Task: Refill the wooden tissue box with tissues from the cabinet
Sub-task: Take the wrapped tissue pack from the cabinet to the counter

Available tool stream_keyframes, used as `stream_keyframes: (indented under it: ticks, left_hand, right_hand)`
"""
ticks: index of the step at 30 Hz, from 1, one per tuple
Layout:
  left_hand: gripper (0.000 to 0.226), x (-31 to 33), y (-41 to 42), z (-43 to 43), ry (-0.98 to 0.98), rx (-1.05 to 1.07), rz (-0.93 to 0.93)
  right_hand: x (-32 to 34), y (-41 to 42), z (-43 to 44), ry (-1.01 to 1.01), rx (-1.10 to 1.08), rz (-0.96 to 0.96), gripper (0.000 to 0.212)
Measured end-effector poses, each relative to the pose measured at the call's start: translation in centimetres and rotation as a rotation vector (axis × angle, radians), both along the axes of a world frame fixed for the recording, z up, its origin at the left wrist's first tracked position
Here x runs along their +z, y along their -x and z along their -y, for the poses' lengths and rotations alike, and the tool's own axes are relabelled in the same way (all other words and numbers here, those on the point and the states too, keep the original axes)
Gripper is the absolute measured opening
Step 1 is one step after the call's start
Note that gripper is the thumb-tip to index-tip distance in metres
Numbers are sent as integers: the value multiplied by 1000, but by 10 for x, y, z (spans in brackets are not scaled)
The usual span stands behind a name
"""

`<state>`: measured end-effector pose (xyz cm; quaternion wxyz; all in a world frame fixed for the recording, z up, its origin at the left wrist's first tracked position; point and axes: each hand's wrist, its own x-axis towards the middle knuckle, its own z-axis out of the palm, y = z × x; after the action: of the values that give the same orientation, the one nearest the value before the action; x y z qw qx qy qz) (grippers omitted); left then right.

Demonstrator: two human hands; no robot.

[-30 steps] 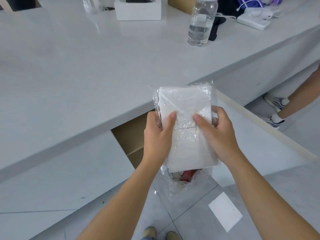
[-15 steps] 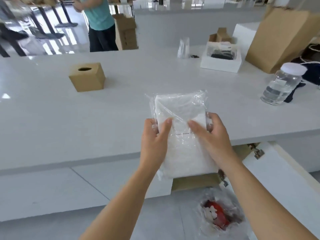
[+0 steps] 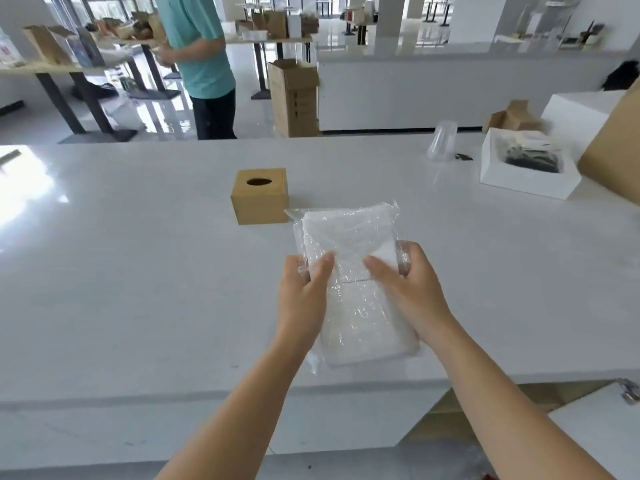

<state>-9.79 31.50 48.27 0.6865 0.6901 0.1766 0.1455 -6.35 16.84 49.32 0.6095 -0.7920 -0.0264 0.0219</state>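
Countertop [image 3: 138,289] in pale grey-white stone fills most of the view, running from left to right edge. Beyond it stands a person in a teal shirt [image 3: 199,50] among tables and a tall cardboard carton [image 3: 293,98]. At the counter's right end a big brown cardboard box [image 3: 614,157] sits just beside a white open box [image 3: 530,168] with something black inside, and an upturned clear plastic cup [image 3: 442,142] stands near it. Below the counter edge at lower right, a white cabinet door [image 3: 599,431] hangs open.

Over the counter's near half, both hands hold up a tissue pack [image 3: 353,282], a white stack sealed in clear crinkled film. The left hand [image 3: 304,299] is closed around the pack's left edge, thumb across the front. The right hand [image 3: 412,296] is closed around the right edge, thumb likewise pressed on the front, fingers behind.

The wooden tissue box [image 3: 259,197], a small cube with an oval hole on top, rests on the counter just behind the pack's upper left corner, apart from both hands.
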Motion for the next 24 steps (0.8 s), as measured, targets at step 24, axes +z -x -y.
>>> stream_keyframes:
  ticks: [24]
  left_hand:
    - [33, -51, -166, -19, -9, -1, -318]
  right_hand:
    - [-45, -166, -20, 200, 42, -234, 57]
